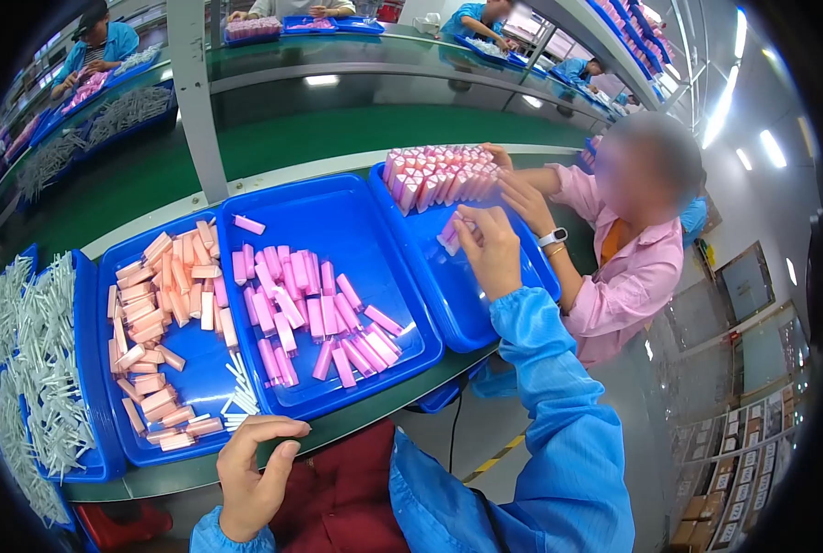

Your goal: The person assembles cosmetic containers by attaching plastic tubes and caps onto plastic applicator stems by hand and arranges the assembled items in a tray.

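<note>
My right hand (492, 255) is over the right-hand blue tray (471, 327), its thumb and fingers pinched on a small pink tube-like piece (449, 234). Beyond it, rows of similar pink-and-white pieces (439, 175) stand upright, packed together at the tray's far end. My left hand (257, 475) is empty, thumb and fingers apart, near the front edge of the trays. The middle blue tray (361, 207) contains loose pink oblong pieces (319, 313). In the tray to its left are peach oblong pieces (158, 309) and several thin white sticks (241, 394).
A co-worker in a pink shirt (628, 286) reaches in from the right, hands (525, 201) at the packed rows. Piles of thin whitish sticks (47, 359) fill trays at far left. A metal post (197, 101) rises behind the trays, beside the green conveyor (292, 129). Other people work beyond.
</note>
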{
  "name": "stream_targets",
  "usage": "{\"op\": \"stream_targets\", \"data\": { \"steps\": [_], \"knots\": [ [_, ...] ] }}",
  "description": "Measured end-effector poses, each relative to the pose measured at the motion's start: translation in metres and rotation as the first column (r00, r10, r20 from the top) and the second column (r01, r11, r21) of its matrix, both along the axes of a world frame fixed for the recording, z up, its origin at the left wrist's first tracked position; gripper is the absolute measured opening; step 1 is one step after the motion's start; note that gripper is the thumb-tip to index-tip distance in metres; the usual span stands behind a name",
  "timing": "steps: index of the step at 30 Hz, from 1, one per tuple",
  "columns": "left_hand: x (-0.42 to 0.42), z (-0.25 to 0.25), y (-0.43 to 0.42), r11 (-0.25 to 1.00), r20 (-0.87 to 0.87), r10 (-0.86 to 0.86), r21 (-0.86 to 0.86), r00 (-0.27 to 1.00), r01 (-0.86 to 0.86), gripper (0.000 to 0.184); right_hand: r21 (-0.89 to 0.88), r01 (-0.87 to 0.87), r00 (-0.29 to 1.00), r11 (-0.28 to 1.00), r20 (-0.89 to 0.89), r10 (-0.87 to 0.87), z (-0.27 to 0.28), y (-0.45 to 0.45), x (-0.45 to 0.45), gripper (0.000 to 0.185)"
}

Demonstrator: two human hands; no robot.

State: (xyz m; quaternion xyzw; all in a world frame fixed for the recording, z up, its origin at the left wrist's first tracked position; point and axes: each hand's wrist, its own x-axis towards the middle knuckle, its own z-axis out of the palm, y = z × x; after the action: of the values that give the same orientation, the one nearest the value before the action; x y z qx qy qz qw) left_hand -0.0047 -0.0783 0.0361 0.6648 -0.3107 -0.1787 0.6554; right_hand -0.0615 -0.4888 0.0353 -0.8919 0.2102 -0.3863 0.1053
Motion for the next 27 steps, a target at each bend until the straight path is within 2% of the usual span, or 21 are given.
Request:
{"op": "stream_targets", "data": {
  "steps": [2,3,6,9,11,12,16,22,23,27],
  "knots": [
    [0.001,0.002,0.0,0.999,0.084,-0.03,0.016,0.996,0.029,0.015,-0.031,-0.032,0.999,0.999,0.037,0.034,-0.003,-0.004,-0.001,0.022],
    [0.004,0.002,0.0,0.999,0.13,-0.046,0.028,0.99,0.042,0.015,0.029,-0.02,1.0,0.999,-0.002,0.02,0.006,0.0,-0.003,0.018],
    [0.002,0.01,0.002,0.999,0.256,-0.031,0.032,0.966,0.024,0.014,-0.12,0.005,1.0,0.993,0.016,-0.004,-0.002,-0.039,-0.014,0.018],
    [-0.007,0.0,0.004,1.0,0.143,0.007,0.014,0.99,-0.009,0.014,-0.043,0.117,0.993,0.992,0.015,-0.117,0.002,-0.067,-0.021,0.02],
    [-0.01,-0.007,0.006,1.0,0.089,0.012,0.02,0.996,-0.014,0.014,-0.236,0.091,0.996,0.967,0.0,-0.093,0.006,-0.085,-0.025,0.025],
    [-0.01,-0.006,0.006,0.999,0.086,0.012,0.031,0.996,-0.015,0.014,-0.324,0.076,0.996,0.943,-0.013,-0.084,0.006,-0.089,-0.025,0.028],
    [-0.011,0.001,0.002,0.999,0.107,-0.005,0.052,0.994,0.0,0.014,-0.345,0.001,1.0,0.938,-0.01,-0.005,0.008,-0.104,-0.018,0.028],
    [-0.015,0.004,-0.006,0.998,0.172,-0.019,0.07,0.985,0.007,0.015,-0.384,0.228,0.963,0.895,-0.049,-0.266,-0.004,-0.118,-0.005,0.019],
    [-0.016,0.003,-0.006,0.997,0.17,-0.017,0.072,0.985,0.005,0.015,-0.456,0.223,0.964,0.862,-0.028,-0.265,-0.005,-0.122,-0.007,0.019],
    [-0.017,0.002,-0.007,0.996,0.164,-0.017,0.093,0.986,0.002,0.015,-0.52,0.23,0.961,0.823,-0.013,-0.277,-0.006,-0.127,-0.003,0.016]
  ]
}}
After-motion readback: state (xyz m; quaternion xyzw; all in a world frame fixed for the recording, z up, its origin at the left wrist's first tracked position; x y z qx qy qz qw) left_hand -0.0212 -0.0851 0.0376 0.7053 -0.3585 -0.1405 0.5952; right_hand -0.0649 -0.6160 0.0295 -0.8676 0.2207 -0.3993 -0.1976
